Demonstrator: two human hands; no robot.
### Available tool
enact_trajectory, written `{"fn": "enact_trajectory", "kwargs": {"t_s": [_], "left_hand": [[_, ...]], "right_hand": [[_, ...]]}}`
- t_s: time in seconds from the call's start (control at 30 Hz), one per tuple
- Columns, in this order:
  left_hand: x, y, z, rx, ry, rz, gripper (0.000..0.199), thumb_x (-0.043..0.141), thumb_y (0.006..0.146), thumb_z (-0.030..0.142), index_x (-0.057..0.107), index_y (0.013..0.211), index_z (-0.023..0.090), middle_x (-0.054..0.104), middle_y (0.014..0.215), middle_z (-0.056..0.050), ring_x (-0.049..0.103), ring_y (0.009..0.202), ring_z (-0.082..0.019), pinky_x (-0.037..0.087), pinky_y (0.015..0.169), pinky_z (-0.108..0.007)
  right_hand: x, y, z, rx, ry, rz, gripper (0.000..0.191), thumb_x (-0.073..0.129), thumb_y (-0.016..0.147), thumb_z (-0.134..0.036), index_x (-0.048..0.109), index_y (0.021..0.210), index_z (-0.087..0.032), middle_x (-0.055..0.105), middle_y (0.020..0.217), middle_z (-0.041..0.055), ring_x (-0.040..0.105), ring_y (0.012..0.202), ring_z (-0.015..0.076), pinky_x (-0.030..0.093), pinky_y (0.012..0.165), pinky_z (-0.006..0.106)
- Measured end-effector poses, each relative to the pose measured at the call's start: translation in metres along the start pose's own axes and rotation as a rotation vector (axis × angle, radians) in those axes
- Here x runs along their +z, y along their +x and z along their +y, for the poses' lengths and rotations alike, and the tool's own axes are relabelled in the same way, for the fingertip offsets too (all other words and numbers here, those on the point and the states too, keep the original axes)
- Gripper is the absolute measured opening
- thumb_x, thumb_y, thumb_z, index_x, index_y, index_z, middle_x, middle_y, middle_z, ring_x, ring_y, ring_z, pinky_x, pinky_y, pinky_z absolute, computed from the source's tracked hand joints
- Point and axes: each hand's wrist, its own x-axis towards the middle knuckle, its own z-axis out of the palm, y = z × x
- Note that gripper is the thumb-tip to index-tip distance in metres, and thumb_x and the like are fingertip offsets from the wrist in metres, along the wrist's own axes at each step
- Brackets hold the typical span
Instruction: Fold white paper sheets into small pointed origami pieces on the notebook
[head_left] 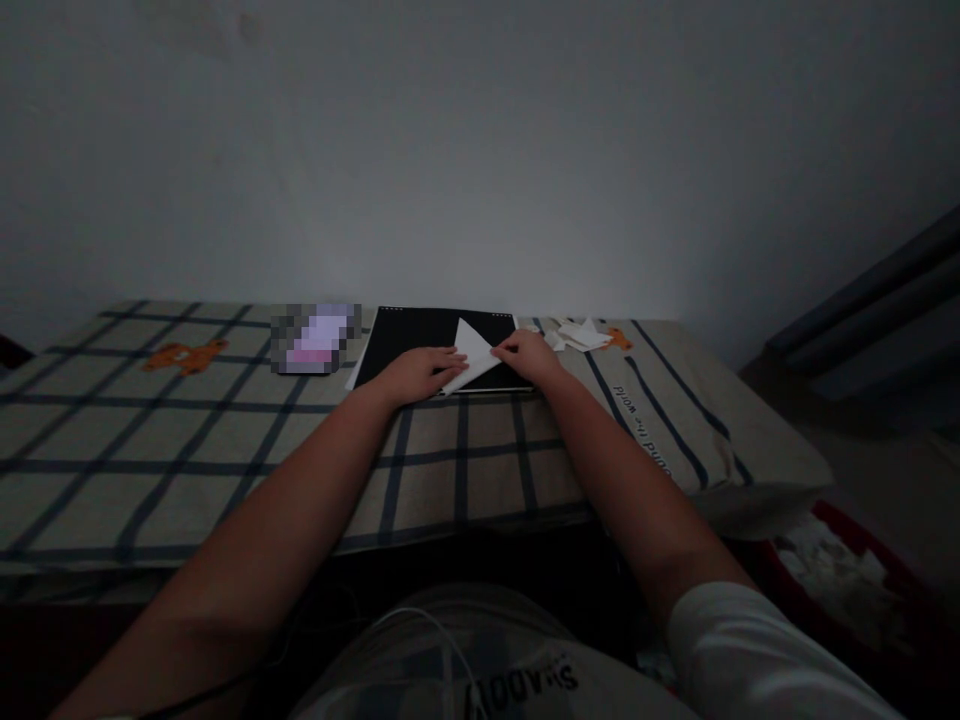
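Observation:
A folded sheet of white paper (474, 374), with a pointed triangular flap standing out at the back, lies on a black spiral-bound pad (409, 338). My left hand (421, 374) rests at the paper's left side, its fingers stretched out and touching the paper. From the right, my right hand (527, 355) pinches the paper's edge between thumb and fingers. The hands are a short way apart, and part of the paper's edges is hidden under the fingers.
A phone (319, 340), partly pixelated, lies left of the pad. Several folded white paper pieces (581, 335) lie to the right. A checked cloth (442, 455) covers the table, which stands against a wall. On the floor at lower right, a red bin (840, 515) holds crumpled white paper.

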Motion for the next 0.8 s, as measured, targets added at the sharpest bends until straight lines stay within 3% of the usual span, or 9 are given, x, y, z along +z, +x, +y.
{"fn": "enact_trajectory", "kwargs": {"t_s": [0.23, 0.47, 0.67, 0.8], "left_hand": [[-0.009, 0.000, 0.013, -0.019, 0.304, 0.023, 0.050, 0.040, 0.098, 0.049, 0.072, 0.121, 0.017, 0.069, 0.127, -0.011, 0.060, 0.119, -0.026, 0.044, 0.103, -0.041], [-0.016, 0.000, 0.041, -0.140, 0.515, 0.057, 0.047, 0.041, 0.097, 0.050, 0.077, 0.104, 0.020, 0.074, 0.107, -0.011, 0.060, 0.106, -0.031, 0.045, 0.086, -0.045], [-0.016, 0.000, 0.041, -0.138, 0.466, 0.081, 0.049, 0.042, 0.097, 0.052, 0.076, 0.110, 0.019, 0.073, 0.099, -0.011, 0.063, 0.100, -0.029, 0.045, 0.083, -0.042], [-0.013, 0.000, 0.031, -0.083, 0.320, 0.103, 0.050, 0.040, 0.098, 0.052, 0.075, 0.112, 0.018, 0.074, 0.102, -0.010, 0.063, 0.105, -0.026, 0.046, 0.092, -0.040]], "right_hand": [[-0.003, 0.002, -0.005, -0.216, 0.101, 0.136, 0.017, 0.062, 0.091, -0.027, 0.078, 0.091, -0.021, 0.070, 0.093, 0.0062, 0.062, 0.095, 0.0202, 0.046, 0.089, 0.036], [0.001, 0.000, -0.007, -0.312, 0.090, 0.037, 0.016, 0.066, 0.090, -0.029, 0.078, 0.086, -0.019, 0.073, 0.092, 0.0061, 0.063, 0.089, 0.0189, 0.046, 0.087, 0.036], [0.003, 0.000, -0.005, -0.349, 0.104, -0.038, 0.019, 0.066, 0.090, -0.033, 0.079, 0.098, -0.023, 0.071, 0.108, 0.0079, 0.062, 0.103, 0.0201, 0.047, 0.095, 0.038], [0.006, 0.000, -0.004, -0.333, 0.110, -0.119, 0.025, 0.066, 0.090, -0.034, 0.076, 0.110, -0.024, 0.069, 0.123, 0.0086, 0.060, 0.115, 0.0212, 0.045, 0.103, 0.042]]}}
